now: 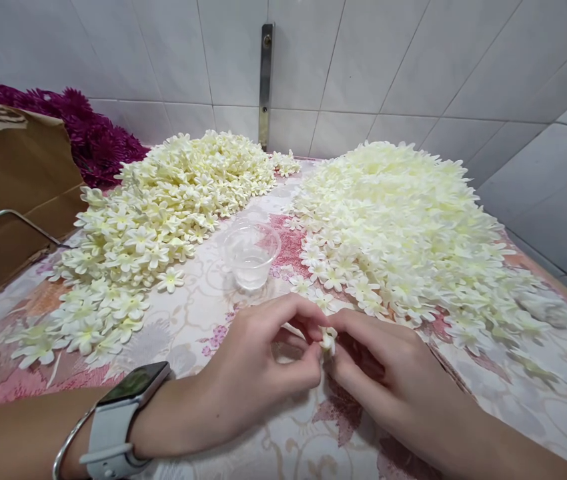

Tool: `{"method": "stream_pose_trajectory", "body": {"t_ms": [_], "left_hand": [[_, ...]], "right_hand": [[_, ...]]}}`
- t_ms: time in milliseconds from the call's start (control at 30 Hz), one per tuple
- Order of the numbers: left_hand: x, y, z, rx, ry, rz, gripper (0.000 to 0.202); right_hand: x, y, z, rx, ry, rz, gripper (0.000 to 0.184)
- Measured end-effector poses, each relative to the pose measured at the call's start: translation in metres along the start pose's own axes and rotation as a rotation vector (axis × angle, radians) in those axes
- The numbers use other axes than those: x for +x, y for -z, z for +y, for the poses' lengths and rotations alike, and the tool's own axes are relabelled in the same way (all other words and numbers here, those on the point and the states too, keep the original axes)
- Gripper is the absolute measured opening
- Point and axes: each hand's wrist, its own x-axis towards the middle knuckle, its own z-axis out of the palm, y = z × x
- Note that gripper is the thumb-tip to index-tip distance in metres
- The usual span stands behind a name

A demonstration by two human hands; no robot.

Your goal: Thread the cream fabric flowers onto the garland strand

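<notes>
A small white flower (pixel 328 341) is pinched between the fingertips of both my hands, just above the cloth. My left hand (pixel 268 360), with a watch and a bangle at its wrist, grips it from the left with thumb and index finger. From the right, my right hand (pixel 388 377) closes thumb and index finger on the same flower. Most of the flower is hidden by the fingers. Beyond the hands lie a loose heap of pale flowers (pixel 168 200) on the left and a larger heap of whiter flowers (pixel 388 220) on the right.
Between the heaps a clear plastic cup (pixel 252 257) stands on the floral tablecloth (pixel 183 427). A brown cardboard box (pixel 13 180) and purple flowers (pixel 93 137) are at the far left. A tiled wall (pixel 363 60) with a metal bracket (pixel 266 80) closes off the back.
</notes>
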Motion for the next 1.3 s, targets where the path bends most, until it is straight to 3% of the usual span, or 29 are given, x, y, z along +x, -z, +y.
{"method": "stream_pose_trajectory", "body": {"t_ms": [100,367,733,800,900,1033,1300], "left_hand": [[0.001,0.001,0.001,-0.024,0.011,0.018,0.016],[0.006,0.002,-0.006,-0.259,0.248,0.101,0.02],[0.008,0.002,-0.003,-0.248,0.254,0.082,0.017],[0.008,0.001,-0.003,-0.256,0.262,0.088,0.018],[0.008,0.0,-0.003,-0.272,0.265,0.097,0.018],[0.009,0.001,-0.003,-0.272,0.257,0.106,0.016],[0.009,0.002,-0.003,-0.27,0.279,0.097,0.016]], "right_hand": [[0.0,0.0,0.004,-0.039,0.006,0.056,0.016],[0.002,0.014,0.014,0.065,-0.23,0.049,0.015],[0.003,0.021,0.026,0.343,-0.359,-0.083,0.035],[0.004,0.022,0.025,0.366,-0.356,-0.075,0.032],[0.007,0.024,0.021,0.417,-0.345,-0.075,0.012],[0.011,0.026,0.016,0.442,-0.358,-0.109,0.029],[0.01,0.025,0.017,0.48,-0.446,-0.086,0.031]]}}
